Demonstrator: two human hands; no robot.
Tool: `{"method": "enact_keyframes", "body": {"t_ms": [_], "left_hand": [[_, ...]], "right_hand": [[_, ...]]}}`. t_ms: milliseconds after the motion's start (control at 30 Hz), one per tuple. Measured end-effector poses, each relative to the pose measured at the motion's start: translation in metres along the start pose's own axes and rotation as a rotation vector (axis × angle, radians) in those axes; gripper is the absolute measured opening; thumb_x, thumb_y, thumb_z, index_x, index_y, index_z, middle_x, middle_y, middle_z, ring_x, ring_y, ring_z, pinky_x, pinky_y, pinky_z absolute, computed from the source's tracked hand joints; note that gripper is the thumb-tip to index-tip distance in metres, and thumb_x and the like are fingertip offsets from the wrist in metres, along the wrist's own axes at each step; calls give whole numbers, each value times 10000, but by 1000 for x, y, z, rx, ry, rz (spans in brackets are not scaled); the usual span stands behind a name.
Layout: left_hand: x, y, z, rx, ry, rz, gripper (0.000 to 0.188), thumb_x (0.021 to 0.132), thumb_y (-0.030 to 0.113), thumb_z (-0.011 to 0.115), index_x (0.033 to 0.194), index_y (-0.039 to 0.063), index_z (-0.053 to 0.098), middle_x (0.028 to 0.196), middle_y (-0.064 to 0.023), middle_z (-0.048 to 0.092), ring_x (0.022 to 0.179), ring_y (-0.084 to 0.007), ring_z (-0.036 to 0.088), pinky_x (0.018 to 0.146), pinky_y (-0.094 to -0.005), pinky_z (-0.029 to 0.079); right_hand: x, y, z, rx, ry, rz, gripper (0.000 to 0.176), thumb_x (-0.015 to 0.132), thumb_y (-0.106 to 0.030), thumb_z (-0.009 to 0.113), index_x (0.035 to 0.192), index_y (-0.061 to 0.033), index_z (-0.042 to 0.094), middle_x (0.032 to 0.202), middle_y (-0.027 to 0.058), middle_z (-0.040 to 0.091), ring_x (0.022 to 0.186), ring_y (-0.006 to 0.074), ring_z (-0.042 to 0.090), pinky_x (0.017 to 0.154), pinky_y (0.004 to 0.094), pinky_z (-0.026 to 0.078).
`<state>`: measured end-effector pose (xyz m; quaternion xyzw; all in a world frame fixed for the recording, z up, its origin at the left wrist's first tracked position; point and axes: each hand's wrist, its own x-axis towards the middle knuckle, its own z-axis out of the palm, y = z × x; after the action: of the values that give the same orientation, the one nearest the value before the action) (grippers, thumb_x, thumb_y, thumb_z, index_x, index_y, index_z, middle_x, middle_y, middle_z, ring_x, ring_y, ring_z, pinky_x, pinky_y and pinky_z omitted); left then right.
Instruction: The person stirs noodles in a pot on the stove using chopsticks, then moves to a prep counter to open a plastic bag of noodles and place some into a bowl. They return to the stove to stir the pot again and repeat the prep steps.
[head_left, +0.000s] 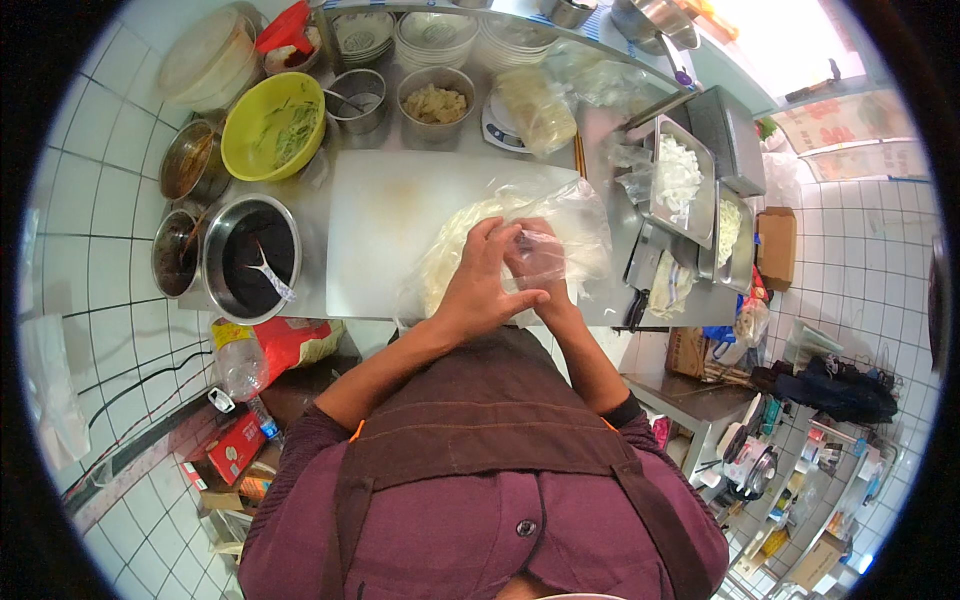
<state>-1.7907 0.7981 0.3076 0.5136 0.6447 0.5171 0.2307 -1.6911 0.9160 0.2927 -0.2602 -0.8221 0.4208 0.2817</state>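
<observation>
A clear plastic bag (581, 217) with pale, flat food (442, 259) in it lies on the white cutting board (375, 225), near the board's front edge. My left hand (480, 281) is over the bag, fingertips bent onto its film and thumb stretched to the right. Behind it, my right hand (538, 259) shows through the thin film, its fingers meeting those of the left on the plastic. Exactly how the fingertips pinch the film is partly hidden by the left hand.
Left of the board stand a yellow bowl (244, 142) of shredded greens and a steel basin (212, 289) of dark liquid with a spoon. Behind are a bowl of pale paste (435, 105) and a kitchen scale (499, 135). A cleaver (641, 259) and steel trays (705, 221) lie right.
</observation>
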Motion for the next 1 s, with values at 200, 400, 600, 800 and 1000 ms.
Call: {"method": "enact_keyframes", "body": {"t_ms": [200,400,600,800,1000], "left_hand": [[2,-30,-8,-216,181,-217,265,932,142,646,1118,11,510,1189,-182,597,1121,-305,591,950,-416,491],[6,-56,-24,-1119,361,-775,144,1032,126,460,1124,23,500,1225,-151,600,1135,-299,601,1016,-455,492],[10,-45,-11,-1572,366,-757,365,1069,160,337,1346,-65,410,1343,-195,540,1235,-316,556,1100,-476,450],[11,-33,0,-1612,413,-732,403,1083,201,318,1386,-55,390,1382,-199,510,1260,-304,539,1105,-444,449],[1,-44,11,-1733,398,-656,418,1085,208,288,1393,-52,397,1370,-189,533,1254,-307,548,1112,-466,433]], "right_hand": [[0,5,6,-112,-90,-1,201,857,-61,648,1048,-9,616,893,132,611,795,228,609,720,348,508],[5,9,-11,179,-178,302,153,918,-86,590,1050,-14,613,833,58,617,696,131,584,657,300,497],[16,13,-20,378,-326,362,248,971,-124,562,1190,-18,607,921,38,630,727,121,577,668,290,499],[21,19,-34,343,-423,201,333,962,-125,591,1274,-10,610,917,52,656,725,129,574,680,286,501],[25,24,-46,660,-399,531,306,945,-151,634,1177,45,667,860,61,643,696,111,556,632,260,468]]}}
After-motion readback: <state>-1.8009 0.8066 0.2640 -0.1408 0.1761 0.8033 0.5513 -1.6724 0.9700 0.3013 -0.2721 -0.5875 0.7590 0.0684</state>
